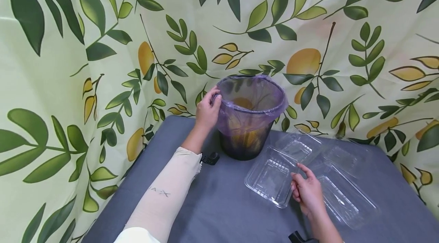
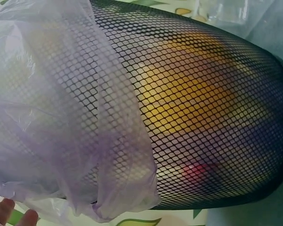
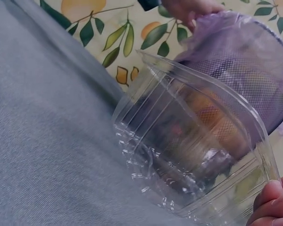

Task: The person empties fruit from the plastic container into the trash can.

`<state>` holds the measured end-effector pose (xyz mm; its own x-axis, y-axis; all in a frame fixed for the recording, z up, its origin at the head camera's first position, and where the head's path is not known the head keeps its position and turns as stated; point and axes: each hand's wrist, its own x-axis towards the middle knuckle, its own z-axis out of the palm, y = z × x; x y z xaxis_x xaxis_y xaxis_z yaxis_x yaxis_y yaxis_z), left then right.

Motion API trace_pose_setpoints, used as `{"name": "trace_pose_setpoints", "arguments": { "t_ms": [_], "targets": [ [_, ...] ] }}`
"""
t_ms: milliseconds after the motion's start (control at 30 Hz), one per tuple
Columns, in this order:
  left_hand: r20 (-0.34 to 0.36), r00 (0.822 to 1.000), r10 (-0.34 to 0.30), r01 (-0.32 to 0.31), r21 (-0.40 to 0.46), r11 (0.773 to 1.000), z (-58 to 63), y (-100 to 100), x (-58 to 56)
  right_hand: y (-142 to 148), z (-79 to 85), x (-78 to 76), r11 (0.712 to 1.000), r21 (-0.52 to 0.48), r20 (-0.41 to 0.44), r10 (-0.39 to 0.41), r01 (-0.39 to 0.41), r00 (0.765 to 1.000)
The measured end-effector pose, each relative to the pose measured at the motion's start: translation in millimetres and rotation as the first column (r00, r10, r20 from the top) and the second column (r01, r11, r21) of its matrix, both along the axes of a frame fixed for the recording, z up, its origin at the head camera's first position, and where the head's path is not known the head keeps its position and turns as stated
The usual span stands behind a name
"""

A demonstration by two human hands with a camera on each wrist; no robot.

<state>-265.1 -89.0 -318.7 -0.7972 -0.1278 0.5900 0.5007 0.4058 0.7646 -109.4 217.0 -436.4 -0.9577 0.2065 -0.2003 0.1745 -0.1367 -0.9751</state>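
A black mesh wastebasket stands at the back of the table, lined with a thin purple bag folded over its rim. My left hand grips the rim on the left side; only its fingertips show in the left wrist view. A clear plastic container is pinched at its edge by my right hand, tilted in front of the basket. The right wrist view shows that container close up, with ridged walls. Orange and red patches show through the mesh.
More clear plastic containers lie on the grey tabletop right of my right hand; their outlines overlap and are hard to separate. A leaf-patterned cloth hangs close behind the basket and along the left.
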Motion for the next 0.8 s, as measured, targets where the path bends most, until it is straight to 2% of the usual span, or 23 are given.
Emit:
{"name": "trace_pose_setpoints", "arguments": {
  "t_ms": [200,500,800],
  "targets": [
    [-0.049,0.998,-0.032,0.033,0.014,0.999,-0.8,-0.4,2.7,-1.1,-9.1,-1.9,0.999,0.014,0.015,0.035,-0.035,0.999],
    [-0.035,0.999,-0.015,0.016,0.024,1.0,-8.6,0.0,6.5,-0.2,-18.5,-1.9,0.993,0.042,0.051,0.106,-0.108,0.993],
    [-0.06,0.998,-0.012,0.014,0.035,0.999,-14.7,-2.5,11.0,3.1,-23.0,-2.8,0.974,0.181,0.087,0.122,-0.137,0.989]
  ]
}}
